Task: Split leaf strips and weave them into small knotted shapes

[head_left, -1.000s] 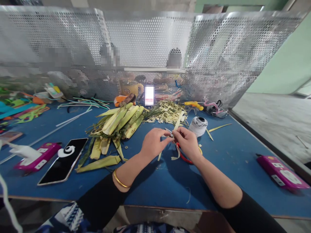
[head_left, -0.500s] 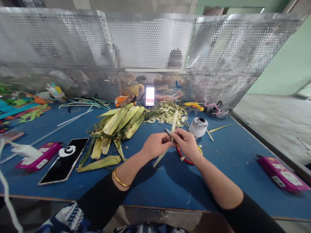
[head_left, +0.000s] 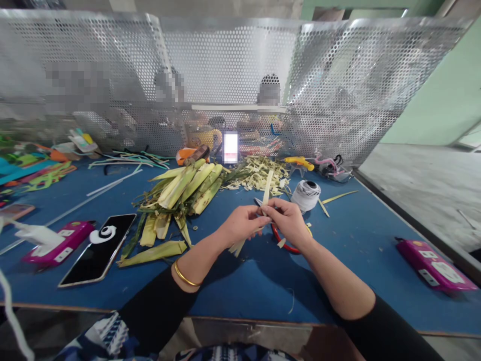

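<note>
From where I'm standing, the right hand (head_left: pixel 285 216) has its fingertips pinched tight on a pale husk strip (head_left: pixel 268 185) pointing at 12, left hand (head_left: pixel 242 223) curled round more strips (head_left: pixel 236 247). Scissors (head_left: pixel 276 234) half-hidden at 4 o'clock, spool (head_left: pixel 306 196) crowding 2, husk pile (head_left: pixel 188 185) hogging 10.

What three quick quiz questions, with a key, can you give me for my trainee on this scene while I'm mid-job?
1. What do the fingers of the bare right hand pinch?
2. True or false: the white, round spool of thread stands to the right of the heaped, yellow-green, leafy husks.
3. Which wrist wears the gold-coloured, ring-shaped bangle? a) left b) right c) both

Key
1. A pale yellow-green, flat, narrow plant strip
2. True
3. a
</note>
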{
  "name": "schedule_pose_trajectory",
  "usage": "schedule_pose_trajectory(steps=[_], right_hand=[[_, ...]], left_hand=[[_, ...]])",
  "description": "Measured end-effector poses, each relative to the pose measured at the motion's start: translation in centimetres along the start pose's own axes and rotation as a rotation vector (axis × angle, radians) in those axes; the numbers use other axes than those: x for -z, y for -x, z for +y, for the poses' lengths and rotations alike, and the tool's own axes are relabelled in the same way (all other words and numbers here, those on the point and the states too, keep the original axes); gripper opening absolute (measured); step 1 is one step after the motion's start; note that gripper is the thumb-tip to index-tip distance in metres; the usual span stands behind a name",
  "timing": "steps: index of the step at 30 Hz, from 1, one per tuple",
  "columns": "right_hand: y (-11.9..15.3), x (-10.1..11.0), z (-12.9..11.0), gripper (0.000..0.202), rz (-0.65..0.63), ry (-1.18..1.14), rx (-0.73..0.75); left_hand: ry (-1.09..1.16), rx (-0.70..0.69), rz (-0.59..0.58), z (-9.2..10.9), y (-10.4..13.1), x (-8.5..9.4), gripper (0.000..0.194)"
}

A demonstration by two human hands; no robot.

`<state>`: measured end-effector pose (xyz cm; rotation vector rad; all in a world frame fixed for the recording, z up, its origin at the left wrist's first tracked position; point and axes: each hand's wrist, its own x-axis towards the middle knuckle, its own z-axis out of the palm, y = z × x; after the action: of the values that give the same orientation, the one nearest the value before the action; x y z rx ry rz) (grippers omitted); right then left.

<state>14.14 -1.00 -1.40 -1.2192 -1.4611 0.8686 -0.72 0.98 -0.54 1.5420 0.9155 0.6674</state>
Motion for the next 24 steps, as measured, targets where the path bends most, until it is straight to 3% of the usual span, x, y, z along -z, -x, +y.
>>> schedule_pose_trajectory(steps=[8,10,13,15,19,24], right_hand=[[-0.2,0.1,0.5,0.028,0.049,0.015,-0.03],[-0.3,0.5,0.5,0.026,0.178,0.133,0.058],[-0.3,1.0,0.3,0.025,0.35,0.326,0.219],[-0.2,0.9,0.2,0.031,0.296,0.369,0.218],[0.2,-0.3,0.6,0.035,0.064,0.355,0.049],[0.4,-1.8,1.6,0.03,0.003,0.135,-0.15]], left_hand=[[0.13,0.138,-0.106,0.3,0.3,0.5,0.023],[0.192,0.151,-0.065,0.1,0.1,0.5,0.024],[0.311,0.17,0.091,-0.1,-0.3,0.6,0.029],[0.383,0.161,0.174,-0.2,-0.5,0.7,0.032],[0.416,0.109,0.288,-0.4,-0.7,0.7,0.03],[0.467,0.1,0.313,-0.6,-0.5,0.1,0.024]])
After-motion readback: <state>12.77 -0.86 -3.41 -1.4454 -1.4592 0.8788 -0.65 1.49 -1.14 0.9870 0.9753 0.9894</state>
